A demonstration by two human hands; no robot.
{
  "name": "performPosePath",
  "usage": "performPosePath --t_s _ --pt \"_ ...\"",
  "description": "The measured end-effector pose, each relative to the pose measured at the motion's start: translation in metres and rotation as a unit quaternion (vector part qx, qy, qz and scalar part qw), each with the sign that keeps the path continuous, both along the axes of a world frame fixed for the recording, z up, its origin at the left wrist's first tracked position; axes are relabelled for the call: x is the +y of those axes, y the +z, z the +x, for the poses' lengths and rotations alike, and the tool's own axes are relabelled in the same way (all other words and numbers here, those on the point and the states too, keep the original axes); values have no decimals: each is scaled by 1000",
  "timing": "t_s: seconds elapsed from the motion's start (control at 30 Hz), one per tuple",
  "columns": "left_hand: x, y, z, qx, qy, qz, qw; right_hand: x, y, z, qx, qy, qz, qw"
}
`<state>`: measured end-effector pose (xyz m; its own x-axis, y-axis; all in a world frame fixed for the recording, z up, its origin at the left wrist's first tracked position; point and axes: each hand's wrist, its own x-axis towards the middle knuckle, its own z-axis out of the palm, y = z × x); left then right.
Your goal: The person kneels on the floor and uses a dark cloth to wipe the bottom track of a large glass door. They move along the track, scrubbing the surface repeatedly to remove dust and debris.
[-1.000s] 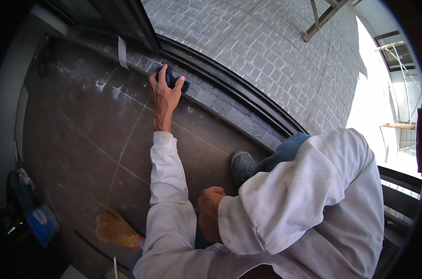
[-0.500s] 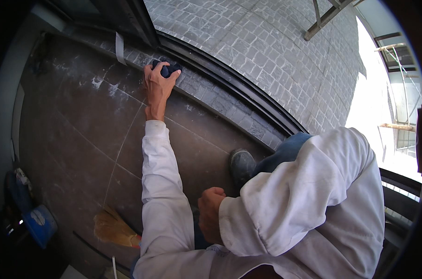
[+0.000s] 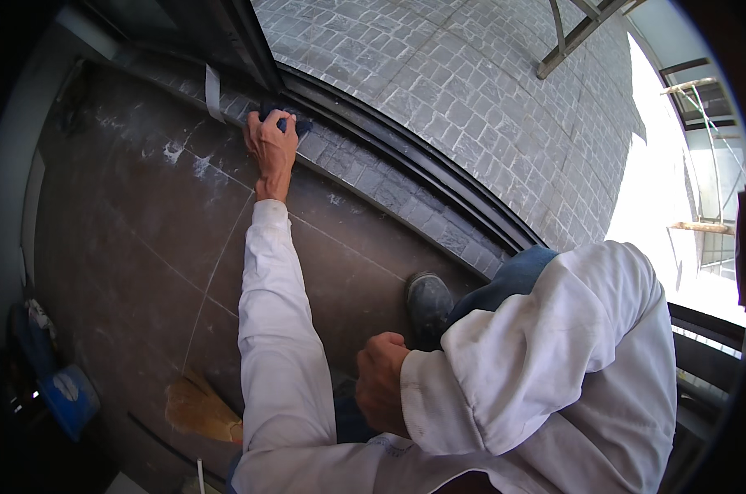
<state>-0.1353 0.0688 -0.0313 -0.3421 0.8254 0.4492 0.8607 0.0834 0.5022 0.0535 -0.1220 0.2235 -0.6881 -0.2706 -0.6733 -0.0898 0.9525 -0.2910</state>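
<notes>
My left hand (image 3: 272,148) reaches far forward, its fingers bent over a bunched dark blue cloth (image 3: 304,128). It presses the cloth onto the narrow grey stone sill (image 3: 373,179) beside the black door track (image 3: 406,146). Part of the cloth is hidden under the fingers. Just left of that hand, a pale strip of tape (image 3: 213,92) sticks up from the sill's edge. My right hand (image 3: 383,383) is curled into a fist close to my body, with nothing showing out of it; its palm side is hidden.
Brown floor tiles (image 3: 151,222) with white smudges lie inside the sill; grey pavers (image 3: 471,107) lie outside. A dark boot (image 3: 428,300) stands near the sill. At lower left are a straw-coloured brush (image 3: 200,407) and a blue container (image 3: 70,399). A metal leg (image 3: 574,43) stands outside.
My left hand has slid a little left along the sill with the cloth, toward the tape strip. My right hand stays curled and has shifted only slightly.
</notes>
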Motion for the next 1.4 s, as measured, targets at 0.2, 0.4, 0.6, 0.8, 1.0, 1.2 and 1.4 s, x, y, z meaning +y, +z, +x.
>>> performPosePath --t_s 0.2,0.4,0.6,0.8,1.0,1.2,1.4 --pt "3 20 -23 -122 -41 -123 984 7 0 1 -4 3 1 1000" --pt "-43 34 -16 -70 -146 -105 981 4 -6 -1 1 -6 -34 999" --pt "-40 30 -1 -23 -128 -106 986 4 -5 -5 -7 -4 -30 1000" --pt "-25 24 -4 19 -54 -81 995 4 -5 -10 -9 -9 -32 999" --pt "32 21 -37 6 137 -107 985 8 -5 -9 -23 -9 -32 999" --pt "29 24 -39 6 83 -158 984 10 -5 -13 -14 -4 -42 999" --pt "23 24 -17 36 54 -141 988 7 -6 -16 -17 -1 -58 998"
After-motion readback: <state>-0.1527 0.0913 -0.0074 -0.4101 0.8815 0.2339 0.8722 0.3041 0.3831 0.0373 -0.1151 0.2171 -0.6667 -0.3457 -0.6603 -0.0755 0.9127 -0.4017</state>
